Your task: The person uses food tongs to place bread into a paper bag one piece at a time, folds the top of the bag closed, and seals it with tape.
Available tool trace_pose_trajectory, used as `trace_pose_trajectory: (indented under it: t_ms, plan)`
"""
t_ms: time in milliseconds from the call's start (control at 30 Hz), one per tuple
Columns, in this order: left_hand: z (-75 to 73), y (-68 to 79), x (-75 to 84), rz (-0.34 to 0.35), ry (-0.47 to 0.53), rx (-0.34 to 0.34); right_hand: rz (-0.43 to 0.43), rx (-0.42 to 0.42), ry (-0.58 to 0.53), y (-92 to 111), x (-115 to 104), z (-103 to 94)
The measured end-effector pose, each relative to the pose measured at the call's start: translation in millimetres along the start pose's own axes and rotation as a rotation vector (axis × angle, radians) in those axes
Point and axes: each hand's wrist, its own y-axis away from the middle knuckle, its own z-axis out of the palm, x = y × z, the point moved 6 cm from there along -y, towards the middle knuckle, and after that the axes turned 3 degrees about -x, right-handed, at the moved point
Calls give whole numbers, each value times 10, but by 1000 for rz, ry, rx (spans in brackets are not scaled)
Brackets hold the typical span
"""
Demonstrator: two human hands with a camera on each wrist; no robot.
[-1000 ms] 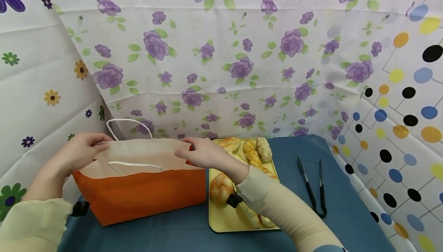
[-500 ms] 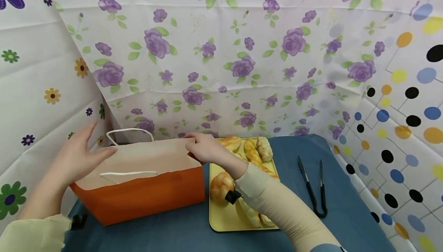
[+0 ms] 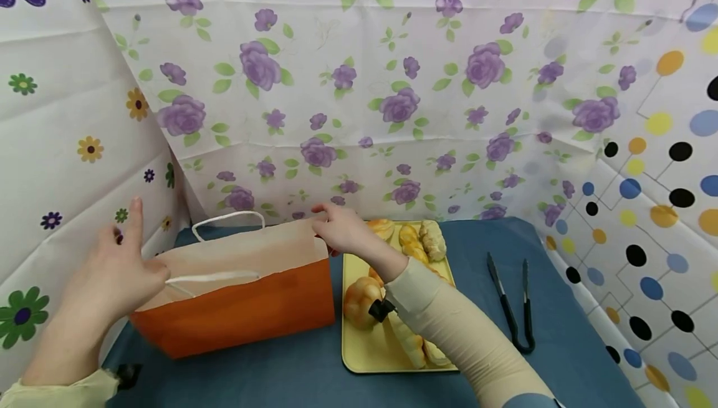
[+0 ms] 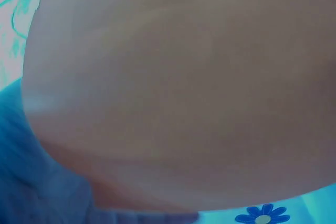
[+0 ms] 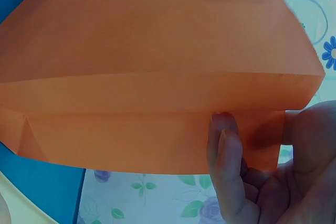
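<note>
An orange paper bag (image 3: 235, 314) with a pale inside and white cord handles stands at the left of the table in the head view. My right hand (image 3: 349, 232) pinches the upper edge of its right side; in the right wrist view, the thumb and fingers of that hand (image 5: 262, 182) lie on either side of the orange side panel (image 5: 131, 98). At the bag's left end is my left hand (image 3: 109, 277), its index finger pointing up and its thumb over the rim near the front handle (image 3: 215, 277). Whether the thumb touches the bag I cannot tell. Bare skin fills most of the left wrist view.
Right of the bag lies a yellow tray (image 3: 364, 358) holding several bread pieces, among them a round bun (image 3: 361, 301), partly under my right forearm. Black-handled tongs (image 3: 513, 311) lie spread on the blue tablecloth (image 3: 258, 377). Patterned cloth walls enclose the back and sides.
My left hand has let go of the bag's left rim, and its fingers have spread. The right hand still grips the right edge, having moved slightly up and right; the bag has turned a little.
</note>
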Motion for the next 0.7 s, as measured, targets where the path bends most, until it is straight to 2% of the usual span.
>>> trace_pose_trajectory:
  t_ms: [67,300,467,567,700]
  plan:
    - [-29,6,-25,-39,7,-5,-7,1,2,-3,-1,-10]
    - [-110,-81,-105,-86,77,-2,-25,3,53,-1,-28,-91]
    - [-139,-150,-122,-59,-19,90,-73,47,95,34,-74,-191]
    - [-127,-171,-33,47,-73,187,-125,82,131,69,-102,-239]
    - [-121,-177,174,289,-144,334,-192,115,194,121,-145,-282]
